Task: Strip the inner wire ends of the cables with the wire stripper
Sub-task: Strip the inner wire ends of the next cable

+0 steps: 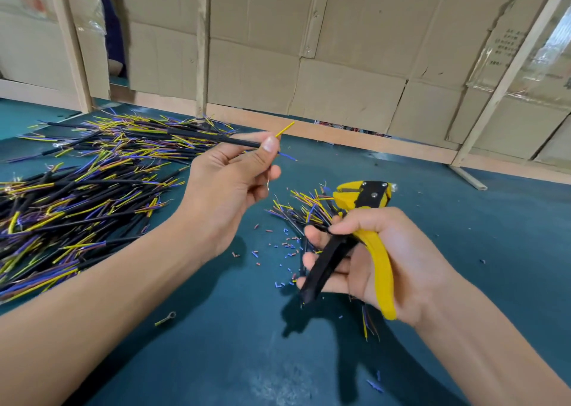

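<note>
Left hand pinching black cable; right hand gripping wire stripper. Risking nicked yellow wire through misaligned blades.

Counter: covered in dark teal felt-like cloth, running from the near edge back to the wall.
Back wall: flattened brown cardboard sheets, creased and torn at some seams.
Wooden posts: pale upright strips in front of the cardboard; one at the right leans.
Baseboard: pale wooden strip along the foot of the cardboard.
Ring terminal: small, with a yellowish sleeve, lying alone on the cloth near the front.
Clear plastic wrap: shiny, at the far right.
</note>
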Action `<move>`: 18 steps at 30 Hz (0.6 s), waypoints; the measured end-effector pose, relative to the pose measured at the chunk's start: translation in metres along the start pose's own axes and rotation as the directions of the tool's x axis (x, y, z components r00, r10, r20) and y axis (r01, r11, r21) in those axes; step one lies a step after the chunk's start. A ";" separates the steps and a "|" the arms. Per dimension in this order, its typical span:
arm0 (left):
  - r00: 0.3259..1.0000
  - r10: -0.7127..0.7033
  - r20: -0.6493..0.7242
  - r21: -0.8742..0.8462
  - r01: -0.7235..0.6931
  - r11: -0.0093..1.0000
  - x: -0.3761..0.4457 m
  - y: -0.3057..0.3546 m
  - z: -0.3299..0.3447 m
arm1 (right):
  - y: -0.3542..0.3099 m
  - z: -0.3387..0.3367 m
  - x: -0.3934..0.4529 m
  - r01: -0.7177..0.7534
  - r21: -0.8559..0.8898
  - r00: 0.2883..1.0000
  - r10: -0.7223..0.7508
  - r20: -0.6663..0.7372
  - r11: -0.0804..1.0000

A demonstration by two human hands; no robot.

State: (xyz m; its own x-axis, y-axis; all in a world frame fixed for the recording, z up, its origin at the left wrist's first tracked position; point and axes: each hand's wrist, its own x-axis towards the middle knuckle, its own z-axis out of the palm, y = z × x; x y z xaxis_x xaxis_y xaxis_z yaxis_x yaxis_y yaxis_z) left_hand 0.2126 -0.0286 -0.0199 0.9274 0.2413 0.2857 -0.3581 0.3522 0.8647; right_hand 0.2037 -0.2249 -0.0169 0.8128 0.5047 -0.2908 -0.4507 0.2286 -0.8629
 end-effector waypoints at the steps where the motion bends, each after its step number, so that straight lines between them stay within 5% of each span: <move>1: 1.000 -0.004 -0.009 0.004 0.004 1.000 0.001 -0.001 -0.002 | 0.003 0.001 0.002 0.003 0.005 1.000 -0.003 -0.004 1.000; 5: 0.995 -0.102 0.023 -0.126 0.104 0.987 0.005 -0.003 -0.005 | 0.015 0.007 0.009 0.049 0.094 0.994 -0.057 0.091 0.994; 10: 0.973 -0.202 0.113 -0.290 0.227 0.930 0.008 -0.003 -0.006 | 0.022 0.014 0.006 -0.070 0.113 0.974 0.043 0.224 0.991; 18: 0.993 -0.112 0.025 -0.213 0.115 0.970 0.011 -0.004 -0.012 | 0.019 0.010 0.006 0.043 0.198 0.969 -0.090 0.231 0.979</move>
State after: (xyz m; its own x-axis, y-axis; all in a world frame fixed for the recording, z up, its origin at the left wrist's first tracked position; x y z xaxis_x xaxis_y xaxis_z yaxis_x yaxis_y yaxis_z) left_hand 0.2227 -0.0170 -0.0256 0.9642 0.1774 0.1971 -0.2637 0.5618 0.7841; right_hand 0.1967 -0.2089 -0.0305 0.7425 0.6610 -0.1087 -0.4789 0.4104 -0.7760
